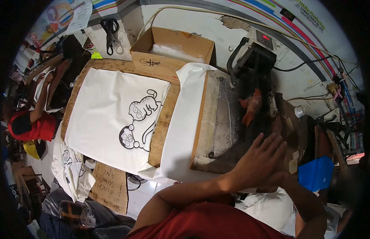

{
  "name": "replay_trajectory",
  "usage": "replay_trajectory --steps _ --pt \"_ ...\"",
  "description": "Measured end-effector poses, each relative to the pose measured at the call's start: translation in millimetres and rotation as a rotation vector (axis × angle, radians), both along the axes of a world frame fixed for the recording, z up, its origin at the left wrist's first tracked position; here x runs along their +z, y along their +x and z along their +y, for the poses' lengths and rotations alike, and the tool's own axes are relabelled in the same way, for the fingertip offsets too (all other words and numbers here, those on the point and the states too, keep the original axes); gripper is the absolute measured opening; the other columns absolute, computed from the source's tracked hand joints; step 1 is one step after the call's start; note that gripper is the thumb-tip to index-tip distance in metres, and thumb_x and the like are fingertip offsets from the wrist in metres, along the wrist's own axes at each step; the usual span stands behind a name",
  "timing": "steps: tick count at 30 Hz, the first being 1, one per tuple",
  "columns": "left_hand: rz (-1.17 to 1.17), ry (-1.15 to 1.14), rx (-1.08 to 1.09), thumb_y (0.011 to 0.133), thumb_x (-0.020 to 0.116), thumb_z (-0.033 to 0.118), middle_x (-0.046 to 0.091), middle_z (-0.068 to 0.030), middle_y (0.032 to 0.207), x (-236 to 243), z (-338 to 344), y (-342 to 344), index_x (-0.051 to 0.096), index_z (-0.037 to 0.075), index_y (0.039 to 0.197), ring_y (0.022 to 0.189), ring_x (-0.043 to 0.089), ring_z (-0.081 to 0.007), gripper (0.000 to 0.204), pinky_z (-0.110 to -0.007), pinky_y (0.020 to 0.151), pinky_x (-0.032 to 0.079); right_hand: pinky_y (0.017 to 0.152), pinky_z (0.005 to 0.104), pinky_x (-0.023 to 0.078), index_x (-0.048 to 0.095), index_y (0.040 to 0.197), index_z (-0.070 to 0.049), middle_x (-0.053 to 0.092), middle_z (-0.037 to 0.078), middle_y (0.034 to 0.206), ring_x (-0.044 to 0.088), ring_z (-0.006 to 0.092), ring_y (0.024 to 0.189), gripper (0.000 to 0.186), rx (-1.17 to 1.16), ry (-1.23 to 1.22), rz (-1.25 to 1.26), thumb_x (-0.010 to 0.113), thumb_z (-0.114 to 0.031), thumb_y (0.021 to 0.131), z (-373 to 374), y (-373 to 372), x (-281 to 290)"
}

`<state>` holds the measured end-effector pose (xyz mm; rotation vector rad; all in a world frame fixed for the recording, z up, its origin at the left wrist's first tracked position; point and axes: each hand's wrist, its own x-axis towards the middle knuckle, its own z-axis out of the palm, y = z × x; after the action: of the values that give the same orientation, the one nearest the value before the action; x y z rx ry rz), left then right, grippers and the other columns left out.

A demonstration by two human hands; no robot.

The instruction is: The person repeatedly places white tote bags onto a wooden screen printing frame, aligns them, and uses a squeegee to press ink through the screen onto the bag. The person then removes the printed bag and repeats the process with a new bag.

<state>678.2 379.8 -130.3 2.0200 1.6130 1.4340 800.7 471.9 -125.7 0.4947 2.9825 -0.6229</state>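
My left hand [258, 159] reaches across in front of the heat press [261, 49], its fingers stretched out and slightly apart. Under it, close to the wrist, lies my right hand [277, 179], whose fingers are hidden. Nothing shows in either hand. Beyond my fingertips, an orange cloth [252, 106] is wrapped on a dark bar of the press. The worn grey top plate [219, 123] of the press lies over white fabric [183, 119]. To the left, a white fabric piece [101, 105] with black cartoon figures lies spread on a wooden board [163, 135].
An open cardboard box [157, 65] stands against the wall behind the board. Black cables [109, 36] hang at upper left. At right sits a blue object [315, 174]. More printed white fabric [73, 175] hangs lower left. A person in red [33, 123] works far left.
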Motion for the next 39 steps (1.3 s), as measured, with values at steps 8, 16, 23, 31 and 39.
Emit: replay_trajectory --steps 8,16,23,31,39 --pt "-0.027 0.069 0.135 0.084 0.060 0.043 0.061 -0.0158 0.109 -8 -12 7 0.057 -0.002 0.112 0.101 0.059 -0.0309 0.053 -0.041 0.092 0.043 0.071 0.0371 0.051 0.063 0.092 -0.009 0.065 0.007 0.089 0.064 0.0240 0.082 0.038 -0.023 0.130 0.129 0.077 -0.029 0.063 -11 17 -2" --pt "-0.168 0.366 0.247 0.077 0.069 0.025 0.065 -0.0110 0.092 -22 -19 9 0.064 0.003 0.098 0.083 0.062 -0.0250 0.031 -0.036 0.078 0.047 0.070 0.0377 0.052 0.062 0.096 -0.013 0.064 0.007 0.091 0.064 0.0271 0.084 0.044 0.080 0.081 -0.083 0.074 -0.036 0.060 -11 8 18" --pt "-0.157 0.468 0.359 0.071 0.071 0.017 0.068 -0.0071 0.086 -24 -12 11 0.068 0.007 0.087 0.071 0.064 -0.0199 0.020 -0.032 0.067 0.049 0.067 0.0373 0.052 0.063 0.089 -0.013 0.064 0.009 0.086 0.064 0.0292 0.079 0.038 0.076 -0.053 -0.020 0.073 -0.034 0.058 -7 4 16" --pt "-0.115 0.485 0.377 0.068 0.070 0.011 0.068 -0.0091 0.085 -23 -17 13 0.068 0.005 0.089 0.069 0.064 -0.0210 0.022 -0.031 0.063 0.047 0.060 0.0415 0.051 0.062 0.071 -0.011 0.062 0.013 0.066 0.064 0.0332 0.068 0.026 0.095 0.100 -0.102 0.068 -0.033 0.060 -4 7 6" --pt "-0.223 0.577 0.412 0.071 0.072 0.012 0.064 -0.0099 0.082 43 -12 22 0.065 0.004 0.090 0.068 0.059 -0.0268 0.021 -0.035 0.062 0.046 0.063 0.0429 0.050 0.062 0.084 -0.003 0.061 0.016 0.066 0.063 0.0354 0.070 0.026 0.173 0.287 0.202 0.065 -0.023 0.069 -14 7 79"
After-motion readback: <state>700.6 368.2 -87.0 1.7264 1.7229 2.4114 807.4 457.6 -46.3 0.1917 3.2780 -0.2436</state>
